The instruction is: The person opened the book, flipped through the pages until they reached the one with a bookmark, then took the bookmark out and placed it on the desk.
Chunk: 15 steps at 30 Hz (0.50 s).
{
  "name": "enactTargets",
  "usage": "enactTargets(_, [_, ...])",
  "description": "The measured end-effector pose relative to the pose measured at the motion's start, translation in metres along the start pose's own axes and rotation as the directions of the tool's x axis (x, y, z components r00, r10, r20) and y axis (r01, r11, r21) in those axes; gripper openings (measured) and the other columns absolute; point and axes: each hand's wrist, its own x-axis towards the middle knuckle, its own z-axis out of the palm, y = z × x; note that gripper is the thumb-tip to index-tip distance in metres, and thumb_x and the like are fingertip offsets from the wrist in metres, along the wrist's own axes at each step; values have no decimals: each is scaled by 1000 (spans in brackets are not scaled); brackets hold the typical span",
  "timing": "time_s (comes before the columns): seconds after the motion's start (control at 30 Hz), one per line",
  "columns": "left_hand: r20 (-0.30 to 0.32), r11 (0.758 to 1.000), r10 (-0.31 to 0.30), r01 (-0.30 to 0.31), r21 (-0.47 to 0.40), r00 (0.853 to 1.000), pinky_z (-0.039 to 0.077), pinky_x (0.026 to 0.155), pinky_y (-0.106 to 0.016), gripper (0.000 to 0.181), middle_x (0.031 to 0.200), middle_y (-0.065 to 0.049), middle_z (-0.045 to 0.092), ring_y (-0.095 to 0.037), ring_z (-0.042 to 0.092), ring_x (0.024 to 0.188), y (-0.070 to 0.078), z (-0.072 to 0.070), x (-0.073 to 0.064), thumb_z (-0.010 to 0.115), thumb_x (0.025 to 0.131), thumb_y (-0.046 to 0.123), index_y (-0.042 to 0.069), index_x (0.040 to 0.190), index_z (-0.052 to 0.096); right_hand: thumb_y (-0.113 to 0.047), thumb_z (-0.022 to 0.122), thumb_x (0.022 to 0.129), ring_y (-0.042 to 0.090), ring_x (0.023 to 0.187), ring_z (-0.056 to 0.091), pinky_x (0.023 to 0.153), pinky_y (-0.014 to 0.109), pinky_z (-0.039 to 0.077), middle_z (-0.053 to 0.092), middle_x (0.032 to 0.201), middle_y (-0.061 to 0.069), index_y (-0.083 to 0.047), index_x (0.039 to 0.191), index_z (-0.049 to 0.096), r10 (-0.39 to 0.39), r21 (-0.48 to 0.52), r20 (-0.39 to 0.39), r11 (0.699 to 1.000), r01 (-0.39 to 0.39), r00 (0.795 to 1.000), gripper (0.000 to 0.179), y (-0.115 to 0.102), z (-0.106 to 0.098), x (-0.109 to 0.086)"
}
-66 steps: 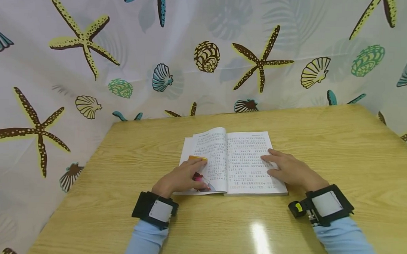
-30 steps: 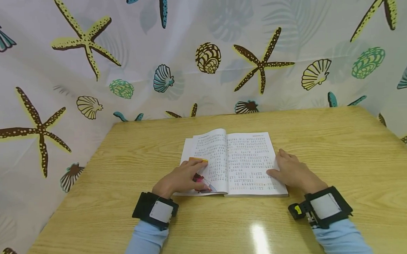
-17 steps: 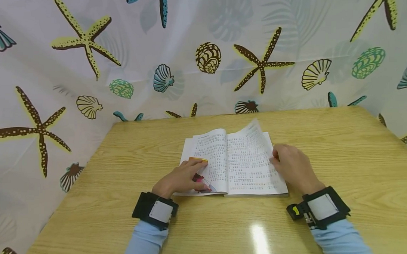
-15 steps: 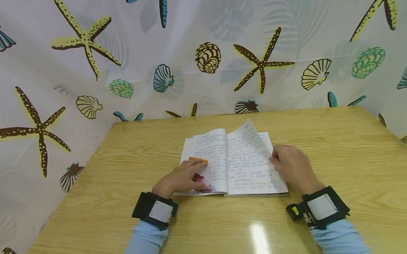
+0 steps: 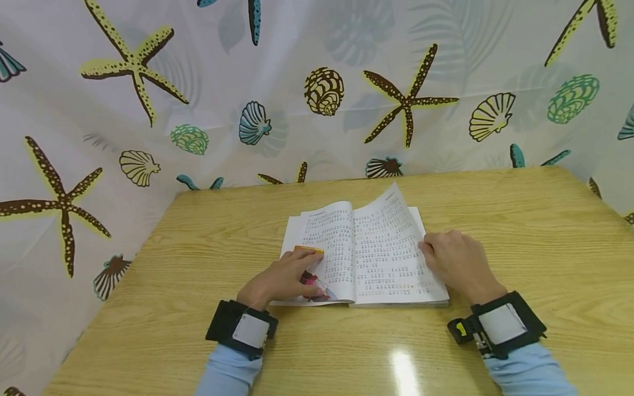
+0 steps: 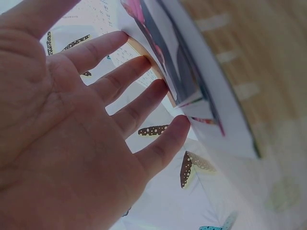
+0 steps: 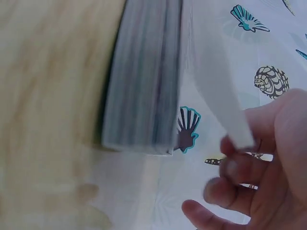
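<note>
An open book (image 5: 337, 233) lies on the table, with rows of small print and a coloured picture low on its left page. My left hand (image 5: 283, 276) rests on that page, fingertips touching the paper; in the left wrist view its fingers (image 6: 134, 105) are spread and nearly straight. At the book's right edge, my right hand (image 5: 458, 264) pinches the outer edge of one page (image 5: 392, 221), whose far corner curls up off the others. The right wrist view has this lifted page (image 7: 216, 86) between thumb and fingers, apart from the thick page block (image 7: 144, 72).
A wooden table (image 5: 216, 218) carries the book near its middle. Behind it and along the sides hangs a white cloth (image 5: 280, 45) printed with starfish and shells. Both wrists wear black straps (image 5: 509, 321) with small devices.
My right hand went from lying spread on the right page to the book's outer edge, where its fingers curled and lifted a page. My left hand stays in place.
</note>
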Motion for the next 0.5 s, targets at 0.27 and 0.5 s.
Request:
enactTargets(0.27, [3,1000,4,-4,9,1000,36,113,-55,72,157,-13,40,-37,37,140,1,-1,1,78,90,29,7,151,48,-11,45,108,34,99,67,85,49,55,70,106,19,8,122,66,-98,494,170,869,1,980,31,-24,-7,7])
enactTargets(0.5, [5,1000,6,-6,7,1000,37,112,-54,73,157,-13,40,-36,38,139,-1,-2,2,78,90,30,8,152,46,-8,57,99,54,135,41,105,70,35,45,147,33,-12,144,59,-326,329,362,921,207,874,45,-55,10,2])
